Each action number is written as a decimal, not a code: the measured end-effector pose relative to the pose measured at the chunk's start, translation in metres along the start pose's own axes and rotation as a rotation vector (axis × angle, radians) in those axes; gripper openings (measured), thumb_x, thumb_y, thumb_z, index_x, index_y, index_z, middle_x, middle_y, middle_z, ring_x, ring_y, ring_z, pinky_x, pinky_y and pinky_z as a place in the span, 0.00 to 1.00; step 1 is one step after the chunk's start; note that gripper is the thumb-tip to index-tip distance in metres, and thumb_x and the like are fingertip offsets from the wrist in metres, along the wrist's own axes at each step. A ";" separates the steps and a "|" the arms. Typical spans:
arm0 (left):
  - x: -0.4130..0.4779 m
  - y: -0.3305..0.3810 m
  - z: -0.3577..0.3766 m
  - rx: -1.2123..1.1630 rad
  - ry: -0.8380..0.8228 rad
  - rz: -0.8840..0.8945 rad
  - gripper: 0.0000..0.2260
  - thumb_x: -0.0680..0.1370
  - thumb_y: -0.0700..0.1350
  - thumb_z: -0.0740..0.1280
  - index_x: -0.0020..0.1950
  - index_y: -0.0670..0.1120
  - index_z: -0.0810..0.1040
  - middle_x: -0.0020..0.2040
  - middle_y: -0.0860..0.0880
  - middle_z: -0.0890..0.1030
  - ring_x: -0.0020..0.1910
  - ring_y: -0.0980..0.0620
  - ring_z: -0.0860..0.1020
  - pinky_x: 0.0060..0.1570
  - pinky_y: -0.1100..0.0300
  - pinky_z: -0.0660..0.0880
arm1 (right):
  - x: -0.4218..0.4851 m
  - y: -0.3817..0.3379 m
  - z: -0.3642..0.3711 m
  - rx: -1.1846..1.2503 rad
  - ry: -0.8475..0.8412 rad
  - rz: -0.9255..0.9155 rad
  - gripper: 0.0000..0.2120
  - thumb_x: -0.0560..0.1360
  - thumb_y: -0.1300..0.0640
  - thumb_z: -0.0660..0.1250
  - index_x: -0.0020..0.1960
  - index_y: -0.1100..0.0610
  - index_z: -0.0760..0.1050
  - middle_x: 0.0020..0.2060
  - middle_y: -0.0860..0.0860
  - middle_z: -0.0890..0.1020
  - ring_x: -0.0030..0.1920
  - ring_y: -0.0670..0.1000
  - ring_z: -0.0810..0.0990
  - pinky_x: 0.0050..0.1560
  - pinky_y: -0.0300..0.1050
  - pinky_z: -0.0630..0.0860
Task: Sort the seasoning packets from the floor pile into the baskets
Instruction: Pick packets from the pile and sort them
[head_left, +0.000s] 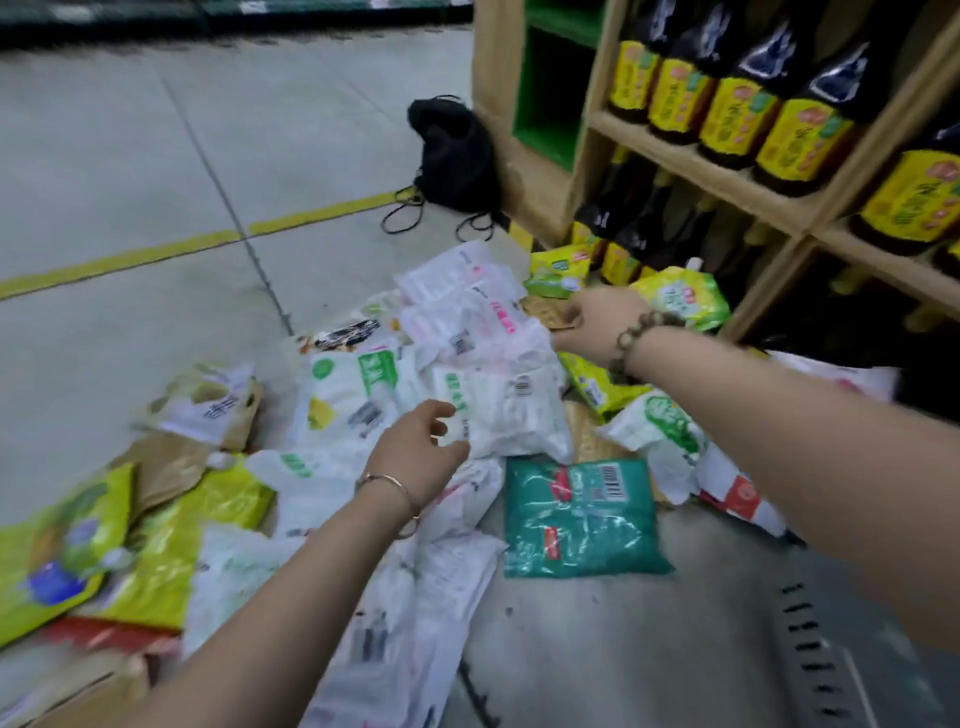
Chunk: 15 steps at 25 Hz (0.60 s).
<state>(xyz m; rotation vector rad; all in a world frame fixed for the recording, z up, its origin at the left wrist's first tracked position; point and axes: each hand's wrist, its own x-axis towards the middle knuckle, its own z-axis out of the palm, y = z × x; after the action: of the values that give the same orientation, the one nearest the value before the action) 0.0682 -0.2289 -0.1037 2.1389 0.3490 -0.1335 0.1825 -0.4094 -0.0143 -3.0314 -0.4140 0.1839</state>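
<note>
The pile of seasoning packets (467, 332) lies ahead on the floor (130, 156), under both hands; the white-and-green packet (511, 410) sits just beyond my left hand (421, 452), long axis running left to right, so the left is nearer; that hand is spread, holding nothing; my right hand (597, 325) reaches farther back, fingers curled at a tan packet (545, 310), and I cannot tell whether it grips; the hands are well apart; a teal packet (582, 519) lies near; the bottle shelf (701, 174) crowds the right.
</note>
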 end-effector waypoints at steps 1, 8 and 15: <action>-0.006 -0.019 -0.007 0.028 0.017 -0.010 0.18 0.73 0.45 0.68 0.63 0.50 0.74 0.55 0.48 0.78 0.48 0.51 0.75 0.48 0.62 0.69 | -0.003 -0.018 0.029 0.057 -0.051 0.016 0.17 0.73 0.49 0.66 0.55 0.60 0.78 0.53 0.59 0.80 0.54 0.59 0.77 0.51 0.46 0.73; -0.036 -0.123 -0.049 0.165 0.101 -0.142 0.18 0.73 0.45 0.67 0.64 0.50 0.73 0.59 0.48 0.77 0.56 0.49 0.76 0.55 0.55 0.74 | -0.073 -0.109 0.184 0.366 -0.300 0.005 0.15 0.73 0.47 0.65 0.57 0.51 0.74 0.50 0.50 0.80 0.50 0.51 0.78 0.46 0.42 0.73; -0.080 -0.168 -0.059 0.561 0.043 0.056 0.21 0.74 0.49 0.66 0.67 0.51 0.71 0.68 0.51 0.67 0.67 0.49 0.67 0.64 0.55 0.64 | -0.113 -0.149 0.215 0.178 -0.243 -0.410 0.33 0.70 0.34 0.63 0.69 0.49 0.63 0.64 0.48 0.71 0.64 0.51 0.69 0.58 0.46 0.66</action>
<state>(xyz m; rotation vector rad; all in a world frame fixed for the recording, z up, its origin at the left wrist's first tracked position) -0.0604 -0.1077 -0.1866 2.7062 0.2990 -0.1683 0.0076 -0.2838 -0.2007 -2.6845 -0.9658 0.5281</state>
